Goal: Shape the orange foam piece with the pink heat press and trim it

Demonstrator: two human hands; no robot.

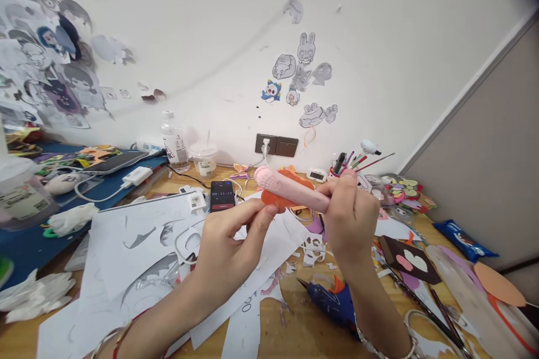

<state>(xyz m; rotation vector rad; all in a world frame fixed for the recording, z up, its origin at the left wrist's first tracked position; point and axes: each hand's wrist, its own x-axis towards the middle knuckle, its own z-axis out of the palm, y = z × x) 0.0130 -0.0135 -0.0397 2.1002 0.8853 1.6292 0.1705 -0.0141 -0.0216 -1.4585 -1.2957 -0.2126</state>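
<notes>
My right hand [351, 216] is closed around a pink pen-shaped tool [286, 188], held level above the desk with its rounded end pointing left. My left hand [229, 238] pinches an orange paper piece [275, 199] between thumb and fingers, right under the pink tool. Both hands hover over white paper sheets [138, 241] with cut-out shapes.
A blue glue gun [332, 300] lies just below my right wrist. A phone [222, 196] showing a timer stands behind the hands, near a water bottle [175, 143] and a plastic cup [204, 158]. Scissors [433, 314], a pen pot [343, 165] and coloured scraps [404, 188] crowd the right side.
</notes>
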